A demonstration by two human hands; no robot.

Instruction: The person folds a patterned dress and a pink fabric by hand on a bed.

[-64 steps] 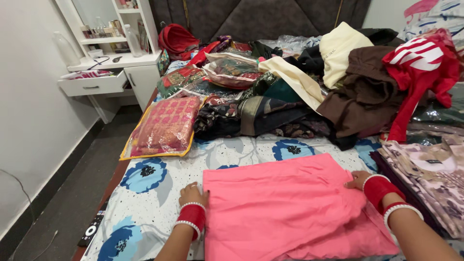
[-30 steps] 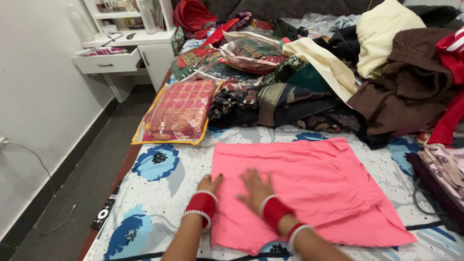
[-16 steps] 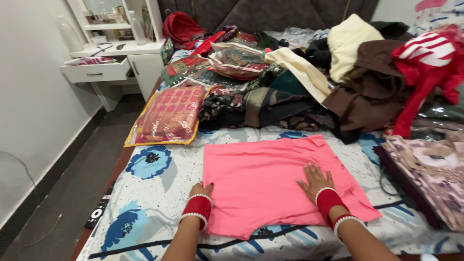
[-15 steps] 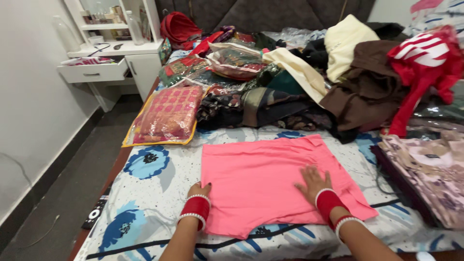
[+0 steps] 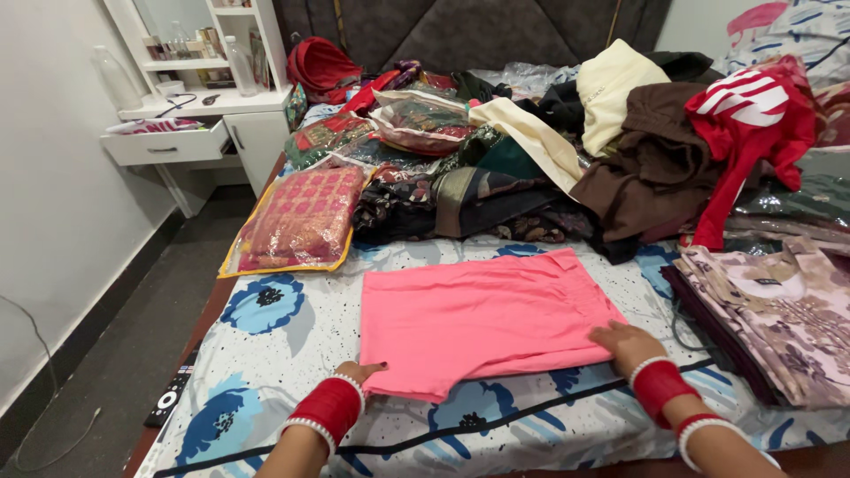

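Hands rest flat at the near edge of a folded pink garment [image 5: 482, 319] lying on the bed [image 5: 266, 354], in the lower middle of the frame. The left hand [image 5: 359, 372] sits at the garment's lower left corner, its grip loose, fingertips just touching the cloth's edge; it clasps nothing. The right hand [image 5: 630, 341] lies palm down on the lower right corner, fingers spread and released, pressing the fabric rather than grasping it. Both wrists carry red bangles edged in white.

The garment is a rough rectangle whose long axis runs left to right across the frame, tilted slightly so the right end sits higher (a small tab shows at its upper right corner).

At centre left, just above the garment, lies a flat clear plastic package with a yellow border [image 5: 297, 221], holding red patterned cloth. Further up, near the top centre, a second clear package [image 5: 416, 119] holds dark patterned fabric. A heap of loose clothes [image 5: 620, 150] fills the upper right: cream, brown, and a red piece with white stripes. At the right edge a stack of folded floral clothes [image 5: 779, 310] lies near the right hand. A white dresser with an open drawer [image 5: 168, 142] stands at the upper left, and a dark remote control [image 5: 173, 398] lies at the bed's lower left edge.
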